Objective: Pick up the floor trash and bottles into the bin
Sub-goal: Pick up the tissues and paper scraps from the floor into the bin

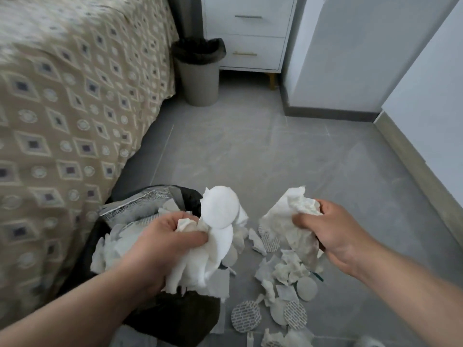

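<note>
Clutching tissue wads [218, 221], left grip [165, 242] over the paper-filled black-lined bin [191, 196], right grip [335, 234] beside it.

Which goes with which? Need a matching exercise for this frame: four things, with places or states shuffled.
Things
1. left hand
2. right hand
3. beige bin
4. round pads

Places or states
A. lying on the floor, low in the view
B. grips white tissue by the black-lined bin
C. stands between the bed and the drawer unit
D. grips crumpled tissue above the litter

Pairs: 1-B, 2-D, 3-C, 4-A
</note>
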The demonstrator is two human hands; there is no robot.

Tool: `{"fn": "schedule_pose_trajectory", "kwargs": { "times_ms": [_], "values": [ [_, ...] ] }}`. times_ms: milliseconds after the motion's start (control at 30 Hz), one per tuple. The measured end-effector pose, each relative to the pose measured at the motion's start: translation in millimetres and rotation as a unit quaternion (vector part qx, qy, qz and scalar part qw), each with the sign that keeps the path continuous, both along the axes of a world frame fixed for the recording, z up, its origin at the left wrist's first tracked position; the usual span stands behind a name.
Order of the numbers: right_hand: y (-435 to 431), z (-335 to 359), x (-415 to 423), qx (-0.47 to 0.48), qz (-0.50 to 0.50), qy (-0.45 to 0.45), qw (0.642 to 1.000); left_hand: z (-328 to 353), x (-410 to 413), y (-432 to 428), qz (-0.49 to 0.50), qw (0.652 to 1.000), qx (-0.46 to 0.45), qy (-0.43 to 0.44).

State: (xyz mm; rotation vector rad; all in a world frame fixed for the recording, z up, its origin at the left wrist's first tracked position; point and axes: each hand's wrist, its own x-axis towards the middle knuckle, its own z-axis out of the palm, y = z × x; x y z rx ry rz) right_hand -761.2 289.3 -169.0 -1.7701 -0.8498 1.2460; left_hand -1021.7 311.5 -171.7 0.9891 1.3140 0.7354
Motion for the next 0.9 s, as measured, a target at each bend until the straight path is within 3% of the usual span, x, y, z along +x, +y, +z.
{"fn": "schedule_pose_trajectory", "kwargs": {
  "times_ms": [200, 300, 367, 467, 667, 800, 900],
  "values": [
    [2.9, 5.8, -13.1, -0.003, 0.023, 0.018, 1.000, -7.0, -65.7, 24.5, 0.088, 0.991, 0.070, 0.078],
    [2.7, 12.4, -20.6, 0.011, 0.034, 0.032, 0.999, -19.3, -83.1, 29.6, 0.133, 0.957, 0.140, 0.216],
    [3.0, 16.3, -25.8, 0.016, 0.040, 0.044, 0.998, -32.8, -84.8, 30.7, 0.089, 0.914, 0.187, 0.348],
    [2.9, 23.6, -33.5, 0.021, 0.045, 0.062, 0.997, -67.0, -84.6, 30.4, -0.036, 0.866, 0.221, 0.447],
    [4.3, 30.5, -51.0, 0.020, 0.074, 0.065, 0.995, -114.7, -86.1, 30.4, -0.207, 0.846, 0.196, 0.451],
    [13.0, 27.4, -70.8, 0.012, 0.090, 0.072, 0.993, -96.2, -95.7, 17.6, -0.184, 0.866, 0.245, 0.395],
    [21.8, 24.1, -87.3, 0.012, 0.097, 0.078, 0.992, -72.0, -114.0, 8.8, -0.156, 0.850, 0.318, 0.390]
  ]
}}
